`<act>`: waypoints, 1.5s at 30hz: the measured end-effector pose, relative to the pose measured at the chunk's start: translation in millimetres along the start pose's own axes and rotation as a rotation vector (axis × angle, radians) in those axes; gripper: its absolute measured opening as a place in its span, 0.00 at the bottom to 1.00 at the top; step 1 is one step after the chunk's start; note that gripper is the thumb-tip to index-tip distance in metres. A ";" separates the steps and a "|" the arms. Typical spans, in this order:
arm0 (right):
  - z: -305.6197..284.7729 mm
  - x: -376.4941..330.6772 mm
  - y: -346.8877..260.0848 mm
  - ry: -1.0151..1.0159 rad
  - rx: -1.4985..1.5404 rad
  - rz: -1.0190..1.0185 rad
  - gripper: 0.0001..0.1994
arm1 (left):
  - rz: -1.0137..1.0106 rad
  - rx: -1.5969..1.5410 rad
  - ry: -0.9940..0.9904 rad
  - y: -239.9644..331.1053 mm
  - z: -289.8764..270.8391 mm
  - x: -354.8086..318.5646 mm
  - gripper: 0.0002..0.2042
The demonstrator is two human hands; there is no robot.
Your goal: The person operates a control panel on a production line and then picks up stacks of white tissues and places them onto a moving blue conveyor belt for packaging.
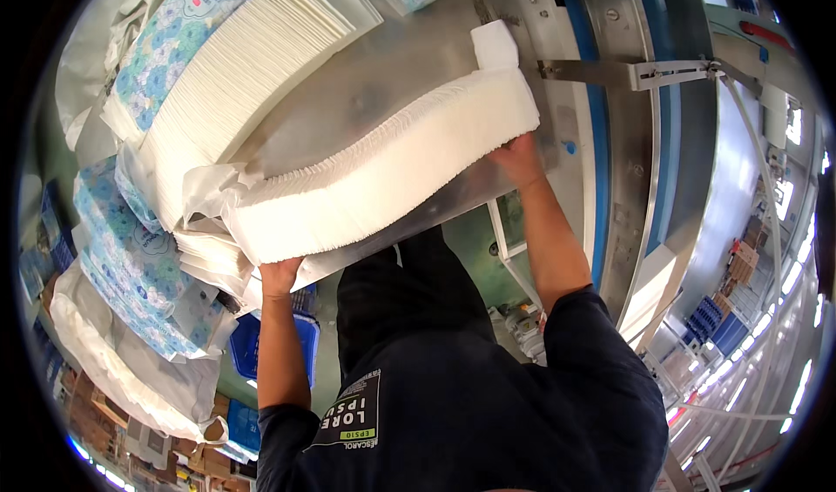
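A long row of folded white paper tissues (392,174), packed face to face, stretches across the metal table (374,74) in a bent, wavy line. At its near left end, my left hand (280,276) grips the lower edge, its fingers partly hidden by the paper. My right hand (521,157) closes on the right end of the same row, fingers mostly out of sight behind it. A small white paper block (495,46) lies against the far right end. Crumpled whitish wrapping (209,194) touches the left end.
Another row of folded tissues (252,57) lies farther back. Blue floral packs (144,261) are piled at the left above a white sack (122,353). A metal machine frame with blue strips (592,144) and a bracket (627,74) borders the right. Below stands a blue basket (306,344).
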State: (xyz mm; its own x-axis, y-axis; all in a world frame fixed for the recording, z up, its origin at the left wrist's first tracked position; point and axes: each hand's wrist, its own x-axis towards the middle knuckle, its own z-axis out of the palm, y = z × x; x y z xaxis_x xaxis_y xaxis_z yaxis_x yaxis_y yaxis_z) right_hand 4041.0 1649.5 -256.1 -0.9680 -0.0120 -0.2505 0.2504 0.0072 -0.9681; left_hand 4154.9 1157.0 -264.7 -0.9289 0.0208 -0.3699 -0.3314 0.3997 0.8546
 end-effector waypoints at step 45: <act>-42.4 94.4 -42.2 -0.078 -0.385 -0.422 0.24 | -0.080 0.463 -0.087 16.4 6.5 -27.5 0.25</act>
State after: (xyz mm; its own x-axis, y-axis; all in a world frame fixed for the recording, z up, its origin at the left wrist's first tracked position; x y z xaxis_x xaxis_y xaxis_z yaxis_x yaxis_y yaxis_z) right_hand 3938.4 1690.4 -238.8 -0.9756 -0.1659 0.1436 -0.1943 0.3488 -0.9168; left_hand 4176.0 1168.9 -242.9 -0.8797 0.0418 -0.4736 -0.2743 0.7690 0.5774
